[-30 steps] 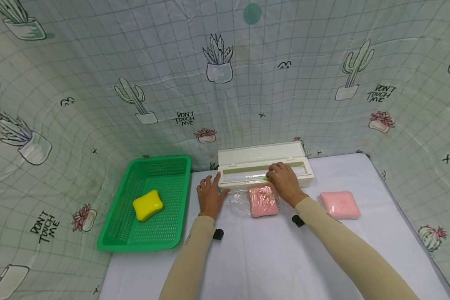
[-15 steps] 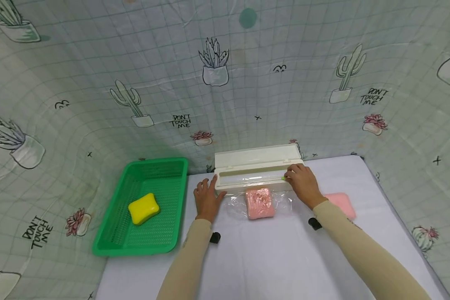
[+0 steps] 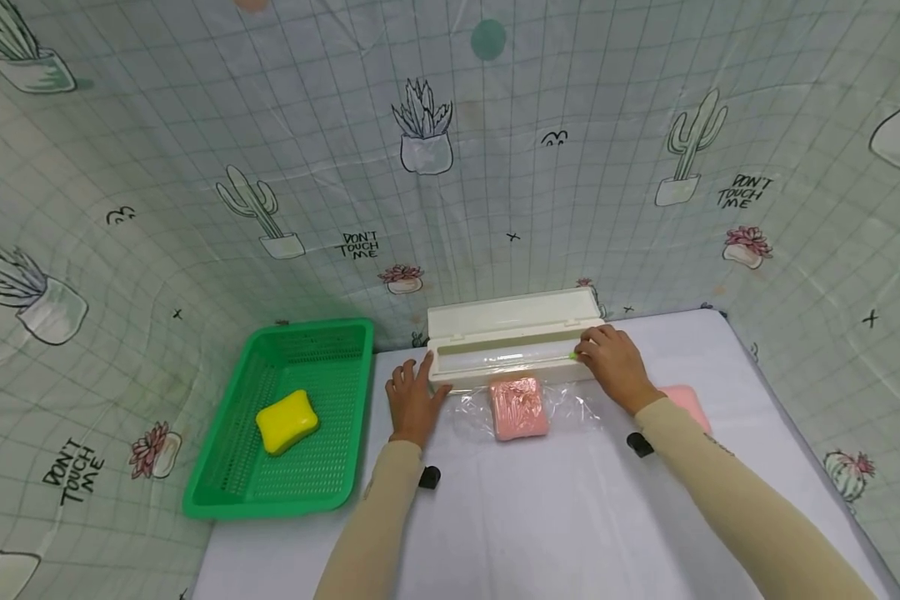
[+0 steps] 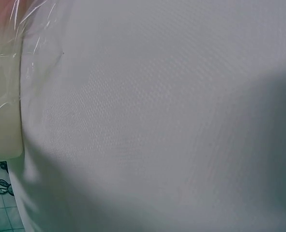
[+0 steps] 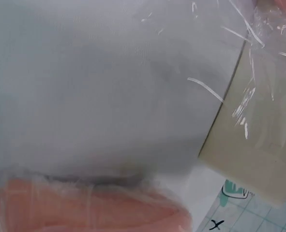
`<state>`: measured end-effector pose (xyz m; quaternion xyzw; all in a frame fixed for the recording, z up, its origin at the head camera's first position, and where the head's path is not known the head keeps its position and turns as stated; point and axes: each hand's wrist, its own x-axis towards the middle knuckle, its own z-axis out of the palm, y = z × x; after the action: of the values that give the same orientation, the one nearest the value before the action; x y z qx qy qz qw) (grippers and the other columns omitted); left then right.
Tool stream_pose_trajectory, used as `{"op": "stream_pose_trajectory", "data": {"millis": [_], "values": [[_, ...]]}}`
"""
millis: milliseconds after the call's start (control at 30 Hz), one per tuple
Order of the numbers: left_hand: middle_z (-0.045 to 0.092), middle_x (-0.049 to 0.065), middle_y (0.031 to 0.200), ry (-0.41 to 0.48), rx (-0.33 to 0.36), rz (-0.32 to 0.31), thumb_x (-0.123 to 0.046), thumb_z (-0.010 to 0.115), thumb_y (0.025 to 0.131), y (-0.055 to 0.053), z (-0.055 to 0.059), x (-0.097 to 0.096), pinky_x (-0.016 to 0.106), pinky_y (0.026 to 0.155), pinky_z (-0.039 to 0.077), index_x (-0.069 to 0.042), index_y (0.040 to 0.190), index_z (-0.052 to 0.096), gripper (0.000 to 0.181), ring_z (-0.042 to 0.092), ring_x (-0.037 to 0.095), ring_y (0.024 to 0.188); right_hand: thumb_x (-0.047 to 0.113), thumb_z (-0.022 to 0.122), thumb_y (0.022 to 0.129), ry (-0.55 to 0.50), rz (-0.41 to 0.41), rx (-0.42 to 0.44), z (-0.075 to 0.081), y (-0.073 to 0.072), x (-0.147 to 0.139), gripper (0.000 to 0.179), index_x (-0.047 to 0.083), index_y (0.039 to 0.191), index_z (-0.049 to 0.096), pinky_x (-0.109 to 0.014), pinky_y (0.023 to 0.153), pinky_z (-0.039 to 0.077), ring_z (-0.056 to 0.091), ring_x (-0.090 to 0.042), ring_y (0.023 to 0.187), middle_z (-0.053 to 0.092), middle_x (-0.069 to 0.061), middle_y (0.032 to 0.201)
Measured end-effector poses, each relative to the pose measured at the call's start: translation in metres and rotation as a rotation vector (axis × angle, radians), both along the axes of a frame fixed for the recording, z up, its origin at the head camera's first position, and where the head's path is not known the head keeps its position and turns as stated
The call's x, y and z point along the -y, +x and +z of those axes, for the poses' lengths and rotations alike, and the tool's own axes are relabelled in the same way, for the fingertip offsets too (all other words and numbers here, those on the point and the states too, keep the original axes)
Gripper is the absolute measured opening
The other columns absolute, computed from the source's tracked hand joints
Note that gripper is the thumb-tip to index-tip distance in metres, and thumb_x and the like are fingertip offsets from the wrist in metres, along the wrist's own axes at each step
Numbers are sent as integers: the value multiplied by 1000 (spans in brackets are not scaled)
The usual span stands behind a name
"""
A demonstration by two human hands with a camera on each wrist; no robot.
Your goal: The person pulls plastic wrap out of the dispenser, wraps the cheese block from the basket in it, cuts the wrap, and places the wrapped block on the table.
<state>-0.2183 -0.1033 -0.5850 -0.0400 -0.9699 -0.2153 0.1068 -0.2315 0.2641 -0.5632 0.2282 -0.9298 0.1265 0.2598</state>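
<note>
The long white box (image 3: 471, 378) is open. The right hand (image 3: 615, 368) pinches its green bit (image 3: 573, 356); the loose left hand (image 3: 412, 404) touches it. The cloth (image 3: 345, 108) says "DON'T TOUCH ME."

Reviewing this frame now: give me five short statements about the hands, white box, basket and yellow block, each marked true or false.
1. The left hand touches the white box. True.
2. The box is shut. False: its lid stands open.
3. The yellow block lies in the green basket. True.
4. The basket stands to the right of the box. False: it stands to the left.
5. The right hand holds a small green piece at the box's front edge. True.
</note>
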Motion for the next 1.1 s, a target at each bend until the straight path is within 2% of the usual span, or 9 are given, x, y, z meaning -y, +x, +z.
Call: {"op": "stream_pose_trajectory", "data": {"millis": [433,833,1100], "values": [[53,22,144,-5,18,10,-41,79,95,-2,1,2,59,112,35,-17,158,50,74,45,42,136,-4,86,80,-12,-23,13,2,2,-29,15,3,91,80,-53,84,53,63,-39,104,72,-13,102],[51,21,145,-4,36,-7,-43,77,95,-2,0,-2,59,114,33,-18,160,48,75,43,41,136,-5,85,80,-25,7,-6,4,7,-41,16,3,93,79,-53,84,52,63,-39,103,72,-14,102],[51,22,146,0,41,4,-40,77,96,-1,1,-2,59,114,33,-18,160,48,74,43,41,137,-4,84,83,-32,-65,62,3,8,-53,14,2,94,79,-54,89,53,62,-38,106,73,-14,104]]}}
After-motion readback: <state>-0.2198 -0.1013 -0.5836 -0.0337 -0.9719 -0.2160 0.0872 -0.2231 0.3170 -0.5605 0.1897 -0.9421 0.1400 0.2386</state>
